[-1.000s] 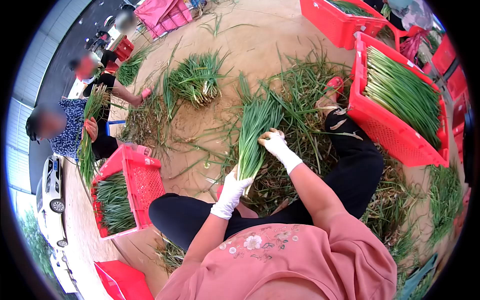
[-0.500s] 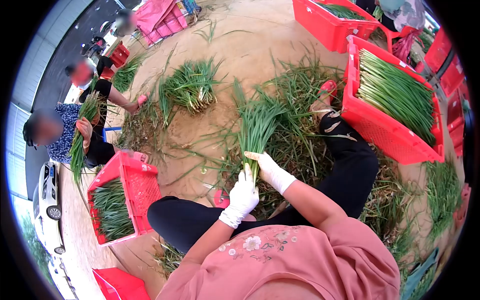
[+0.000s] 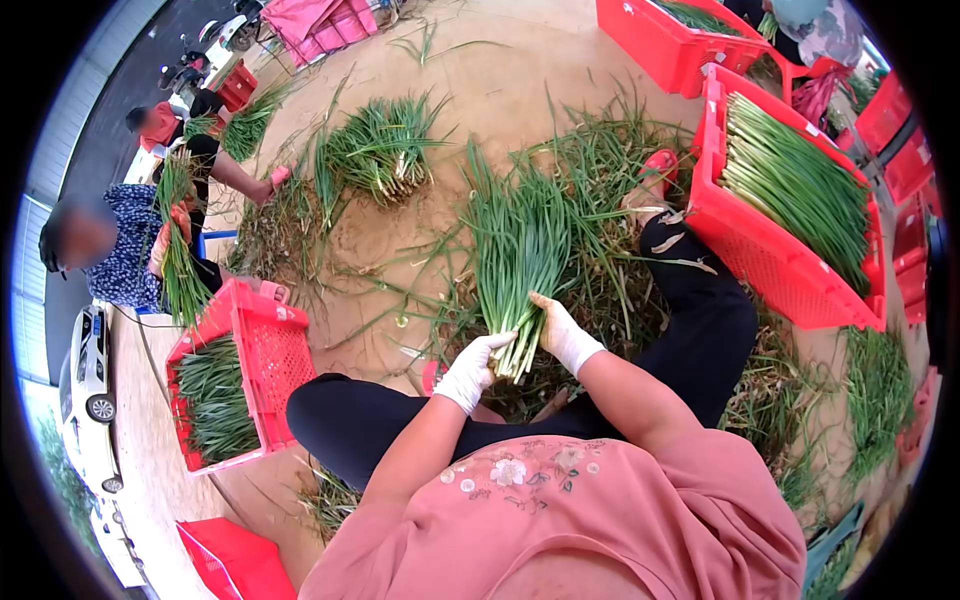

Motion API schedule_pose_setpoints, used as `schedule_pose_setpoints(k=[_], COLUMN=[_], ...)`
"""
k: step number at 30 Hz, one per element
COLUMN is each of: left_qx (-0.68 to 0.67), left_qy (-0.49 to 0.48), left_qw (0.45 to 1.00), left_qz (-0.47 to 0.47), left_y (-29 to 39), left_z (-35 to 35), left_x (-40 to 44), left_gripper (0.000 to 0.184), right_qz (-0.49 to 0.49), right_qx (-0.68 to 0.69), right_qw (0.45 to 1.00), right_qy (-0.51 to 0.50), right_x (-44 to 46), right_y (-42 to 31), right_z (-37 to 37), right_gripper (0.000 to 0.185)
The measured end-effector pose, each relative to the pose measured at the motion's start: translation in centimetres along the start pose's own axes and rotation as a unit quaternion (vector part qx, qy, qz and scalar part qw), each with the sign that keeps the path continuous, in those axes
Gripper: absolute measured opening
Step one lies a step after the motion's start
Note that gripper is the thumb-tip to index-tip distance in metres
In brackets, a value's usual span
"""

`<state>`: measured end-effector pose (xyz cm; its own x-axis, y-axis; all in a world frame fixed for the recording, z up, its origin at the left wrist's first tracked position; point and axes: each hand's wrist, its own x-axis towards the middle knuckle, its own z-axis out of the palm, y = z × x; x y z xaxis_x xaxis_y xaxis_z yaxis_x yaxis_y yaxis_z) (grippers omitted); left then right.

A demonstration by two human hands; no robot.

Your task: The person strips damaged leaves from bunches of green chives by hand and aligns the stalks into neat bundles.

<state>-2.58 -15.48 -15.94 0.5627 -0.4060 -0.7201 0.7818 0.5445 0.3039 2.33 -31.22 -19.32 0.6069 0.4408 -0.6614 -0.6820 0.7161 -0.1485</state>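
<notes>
A bunch of garlic chives [image 3: 522, 245] lies between my hands, its pale cut ends toward me and its green leaves spread away over the litter. My left hand [image 3: 472, 370], in a white glove, grips the left side of the bunch near the stem ends. On the other side my right hand [image 3: 566, 335], also in a white glove with soiled fingertips, closes on the stems a little higher up. Loose leaves and trimmings [image 3: 610, 270] cover the ground under and beside the bunch.
Another pile of chives [image 3: 375, 150] lies ahead on the floor. Red crates of chives stand at right [image 3: 790, 285] and left [image 3: 283, 365]. A co-worker [image 3: 125, 240] at left holds a bunch; another person [image 3: 165, 130] sits farther back.
The bunch has fanned out wider and its pale stem ends now show. My hands have moved apart to its two sides. The co-worker at left has shifted their bunch.
</notes>
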Motion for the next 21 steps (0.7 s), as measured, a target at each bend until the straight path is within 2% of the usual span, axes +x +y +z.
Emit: schedule_pose_setpoints(k=[1,2,5,8,11,13,15,16,18,20,21], left_qx=[0.017,0.028,-0.012,-0.057,-0.064,-0.044,-0.011,0.033,0.081,0.099,0.096], left_qy=[-0.005,0.006,-0.011,-0.024,-0.045,-0.017,-0.018,-0.031,-0.081,-0.114,-0.127], left_qw=[1.000,1.000,0.999,0.997,0.997,0.999,1.000,0.999,0.990,0.985,0.985], left_qz=[-0.015,0.003,0.038,0.038,0.027,0.003,-0.016,0.024,0.079,0.078,0.069], left_y=[-0.2,-0.4,-0.3,0.0,-0.2,-0.6,-0.4,-0.3,0.3,1.0,1.0], left_z=[-0.4,-0.8,-0.2,1.6,0.7,0.4,0.4,0.9,1.9,3.3,3.4], left_x=[0.2,0.5,0.1,-1.9,-1.1,-0.6,-0.7,-1.2,-2.4,-3.7,-3.8], left_gripper=[0.023,0.023,0.026,0.028,0.030,0.031,0.032,0.034,0.041,0.047,0.048], right_qz=[0.006,-0.037,-0.014,0.009,0.026,0.033,0.055,0.091,0.095,0.082,0.076], right_qx=[0.003,-0.046,-0.129,-0.062,-0.070,-0.087,-0.092,-0.082,-0.091,-0.095,-0.108], right_qw=[1.000,0.998,0.991,0.997,0.996,0.994,0.994,0.990,0.987,0.979,0.981], right_qy=[0.001,-0.001,0.031,0.036,0.048,0.062,-0.012,-0.063,-0.098,-0.163,-0.142], right_x=[-0.2,-0.1,0.7,0.6,0.0,-0.6,-1.4,-1.4,-1.7,-2.0,-1.6], right_y=[0.2,0.7,1.1,0.6,0.5,0.9,0.8,0.5,0.1,-0.3,-0.6], right_z=[0.2,0.5,0.6,0.5,0.7,1.1,1.5,1.3,1.8,2.1,1.8], right_gripper=[0.029,0.035,0.027,0.022,0.024,0.030,0.034,0.038,0.037,0.036,0.036])
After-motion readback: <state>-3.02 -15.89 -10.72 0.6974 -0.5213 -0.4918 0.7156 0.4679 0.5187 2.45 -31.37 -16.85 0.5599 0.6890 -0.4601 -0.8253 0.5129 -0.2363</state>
